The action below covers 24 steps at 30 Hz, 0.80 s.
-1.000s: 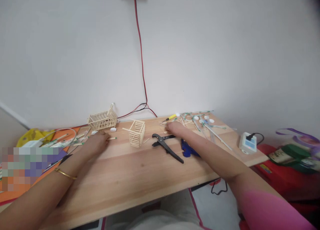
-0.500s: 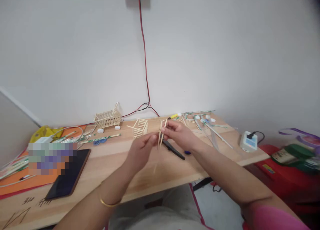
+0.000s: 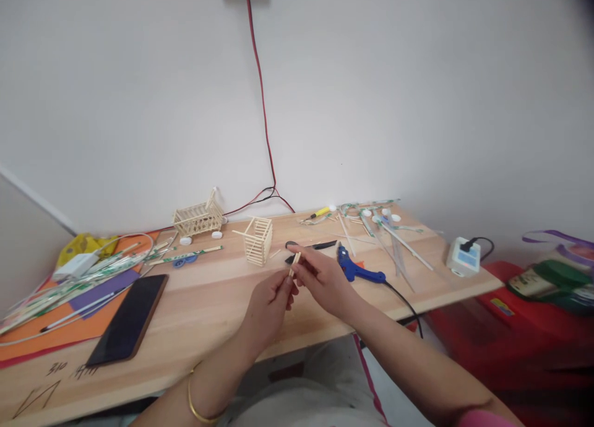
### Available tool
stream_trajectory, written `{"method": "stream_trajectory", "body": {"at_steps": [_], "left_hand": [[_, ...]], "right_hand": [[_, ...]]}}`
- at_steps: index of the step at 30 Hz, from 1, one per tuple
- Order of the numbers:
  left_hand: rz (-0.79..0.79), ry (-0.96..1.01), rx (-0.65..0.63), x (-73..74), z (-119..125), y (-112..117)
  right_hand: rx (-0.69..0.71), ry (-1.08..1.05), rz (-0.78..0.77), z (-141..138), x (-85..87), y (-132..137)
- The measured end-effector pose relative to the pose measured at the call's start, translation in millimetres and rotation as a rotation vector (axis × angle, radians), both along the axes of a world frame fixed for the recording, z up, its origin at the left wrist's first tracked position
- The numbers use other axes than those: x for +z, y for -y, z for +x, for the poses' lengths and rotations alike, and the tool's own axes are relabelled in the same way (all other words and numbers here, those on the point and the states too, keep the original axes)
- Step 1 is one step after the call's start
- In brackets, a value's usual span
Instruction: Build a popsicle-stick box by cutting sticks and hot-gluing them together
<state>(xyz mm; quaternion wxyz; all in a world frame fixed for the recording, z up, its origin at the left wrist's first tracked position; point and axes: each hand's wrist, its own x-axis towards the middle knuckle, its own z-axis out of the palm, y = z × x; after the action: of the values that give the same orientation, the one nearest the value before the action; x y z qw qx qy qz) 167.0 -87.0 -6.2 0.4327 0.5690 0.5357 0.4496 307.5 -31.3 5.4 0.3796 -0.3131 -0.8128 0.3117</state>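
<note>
Thin wooden sticks (image 3: 296,260) stand between my fingertips, pressed close together. My left hand (image 3: 269,300) pinches their lower part, and my right hand (image 3: 325,281) closes on them from the other side; their lower ends are hidden by my fingers. Behind my hands lie black-handled scissors (image 3: 318,246), partly covered. A blue glue gun (image 3: 359,269) rests on the table just right of my right hand. Beyond my left hand stands a small open frame of sticks (image 3: 257,241), with one stick jutting out to the left.
A stick-built cart (image 3: 198,219) with white wheels stands near the wall. A phone (image 3: 127,319), wrapped sticks and orange paper (image 3: 109,319) lie left. Plastic strips (image 3: 396,254) and a yellow-handled tool (image 3: 320,212) lie back right, near a white power adapter (image 3: 463,258).
My hands have come down and closer together, and the sticks, apart at the lower ends before, are now gathered. The glue gun and scissors show more fully.
</note>
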Motion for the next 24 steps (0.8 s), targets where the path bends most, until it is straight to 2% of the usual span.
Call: {"method": "stream_trajectory", "body": {"at_steps": [4, 10, 16, 20, 24], "left_hand": [[0.034, -0.075, 0.038, -4.6, -1, 2], [0.038, -0.062, 0.000, -14.2, -5, 1], [0.033, -0.084, -0.017, -16.4, -6, 5], [0.172, -0.324, -0.046, -15.6, -14, 10], [0.220, -0.716, -0.198, -14.9, -29, 13]], "right_hand": [[-0.011, 0.019, 0.024, 0, -2.1, 0], [-0.018, 0.145, 0.143, 6, -1.0, -3], [-0.030, 0.259, 0.205, 9, 3.3, -2], [0.046, 0.266, 0.175, 17, 12.2, 0], [0.198, 0.444, 0.153, 27, 15.2, 6]]}}
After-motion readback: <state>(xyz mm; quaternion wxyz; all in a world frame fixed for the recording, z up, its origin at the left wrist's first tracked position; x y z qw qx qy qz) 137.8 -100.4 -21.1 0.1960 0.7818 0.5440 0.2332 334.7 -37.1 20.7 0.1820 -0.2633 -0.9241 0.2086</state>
